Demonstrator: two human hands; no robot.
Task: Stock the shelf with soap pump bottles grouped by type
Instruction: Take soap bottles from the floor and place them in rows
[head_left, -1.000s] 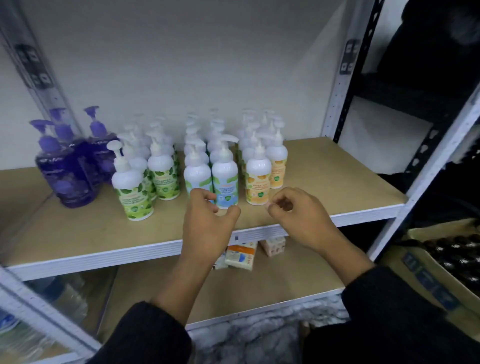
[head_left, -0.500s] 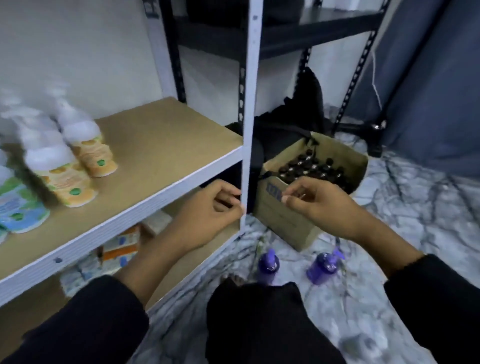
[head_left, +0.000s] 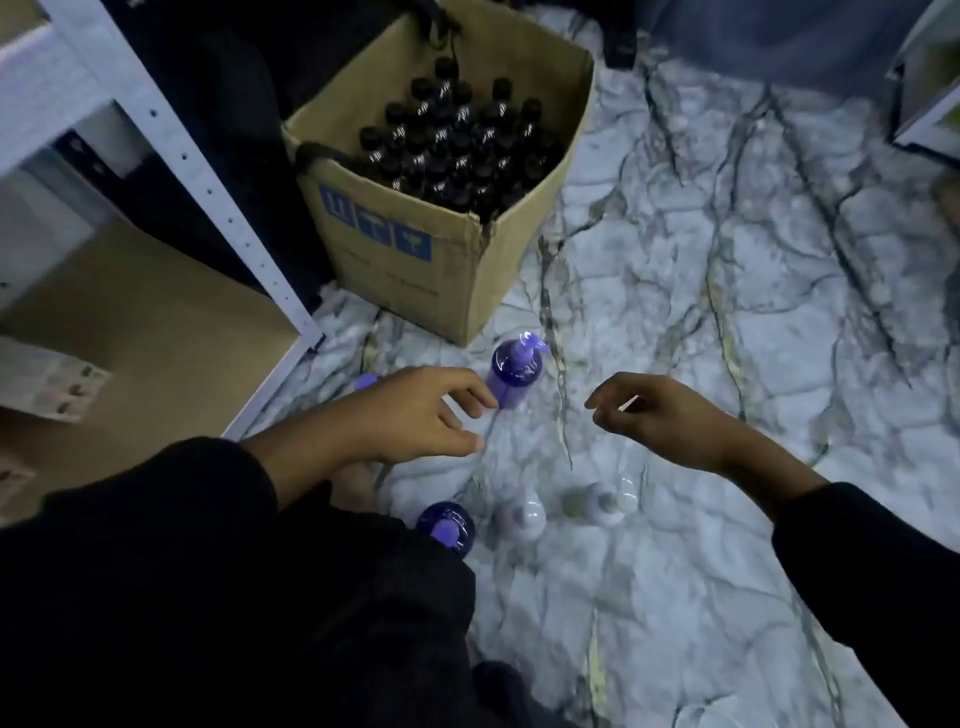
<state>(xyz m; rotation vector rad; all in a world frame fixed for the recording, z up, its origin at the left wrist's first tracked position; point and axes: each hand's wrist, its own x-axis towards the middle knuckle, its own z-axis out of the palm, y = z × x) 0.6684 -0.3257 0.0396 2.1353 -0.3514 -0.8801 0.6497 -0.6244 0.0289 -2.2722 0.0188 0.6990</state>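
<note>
Neither of your hands holds anything. Your left hand (head_left: 415, 410) hangs over the marble floor (head_left: 727, 312) with fingers spread and slightly curled, its fingertips just short of the upright purple pump bottle (head_left: 514, 371); whether they touch it cannot be told. Your right hand (head_left: 654, 415) hovers apart from it, fingers loosely curled and empty.

Nearest you, on the floor by your dark-clad knee:
- one purple bottle (head_left: 447, 527), seen from above, partly hidden by your clothing;
- one white pump bottle (head_left: 522, 514), just beside it to the right;
- one further white bottle (head_left: 605, 501), blurred, near that.

Middle ground:
- the upright purple pump bottle, standing between your hands and the cardboard box (head_left: 415, 260);
- one more purple cap (head_left: 363, 382), mostly hidden behind your left hand.

Farther:
- the cardboard box, open-topped, filled with dark-capped bottles (head_left: 457, 145), standing on the floor beside the shelf upright (head_left: 208, 182);
- the lower shelf board (head_left: 156, 332) at left, carrying small cartons (head_left: 47, 384) at its left edge.
</note>
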